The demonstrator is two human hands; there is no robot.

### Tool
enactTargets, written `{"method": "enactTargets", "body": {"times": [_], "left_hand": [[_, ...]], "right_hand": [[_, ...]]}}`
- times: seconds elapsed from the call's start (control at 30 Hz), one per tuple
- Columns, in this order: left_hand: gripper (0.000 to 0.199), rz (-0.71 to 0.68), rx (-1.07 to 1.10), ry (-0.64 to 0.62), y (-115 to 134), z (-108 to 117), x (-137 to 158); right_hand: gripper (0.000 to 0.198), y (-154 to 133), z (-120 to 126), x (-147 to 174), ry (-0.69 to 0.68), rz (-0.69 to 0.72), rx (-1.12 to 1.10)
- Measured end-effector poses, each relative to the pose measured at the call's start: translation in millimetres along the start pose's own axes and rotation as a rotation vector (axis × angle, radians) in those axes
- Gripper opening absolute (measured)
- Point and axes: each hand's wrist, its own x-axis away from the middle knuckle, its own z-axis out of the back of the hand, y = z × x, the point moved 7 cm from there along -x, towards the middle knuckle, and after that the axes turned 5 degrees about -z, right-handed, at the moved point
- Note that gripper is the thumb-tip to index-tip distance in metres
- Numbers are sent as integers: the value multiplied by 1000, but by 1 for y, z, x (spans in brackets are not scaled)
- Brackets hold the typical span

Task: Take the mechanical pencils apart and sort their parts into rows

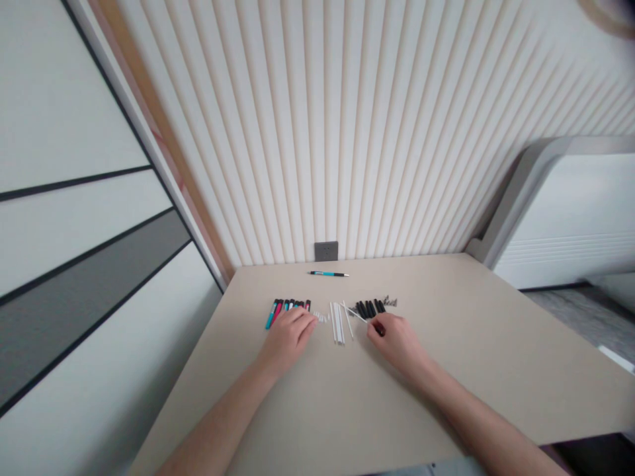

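Over a row of pen barrels (272,313) in teal, pink and white with black ends lies my left hand (292,330). Its fingers are bent together, and their tips meet the edge of a group of small white pieces (322,318); whether they grip one is hidden. My right hand (395,334) is closed in a pinch on a thin white pen refill (356,313), which slants up to the left. Several more white refills (338,324) lie side by side between my hands. Just beyond my right hand are short black pen parts (370,309).
Small metallic parts (389,301) lie right of the black parts. A complete teal and black pen (329,274) rests farther back on the beige table (446,291). Behind stands a ribbed wall with a dark socket (326,251); a white cabinet (74,317) borders the left side.
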Motion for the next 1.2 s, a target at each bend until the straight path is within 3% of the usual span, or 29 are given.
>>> {"method": "enactTargets", "body": {"times": [0.47, 0.73, 1.2], "left_hand": [[24, -23, 2, -54, 3, -6, 1], [23, -50, 11, -61, 5, -8, 1], [22, -63, -1, -71, 7, -11, 0]], "right_hand": [[26, -24, -12, 11, -121, 194, 5], [29, -12, -17, 5, -123, 155, 48], [22, -28, -27, 11, -149, 175, 153]]}}
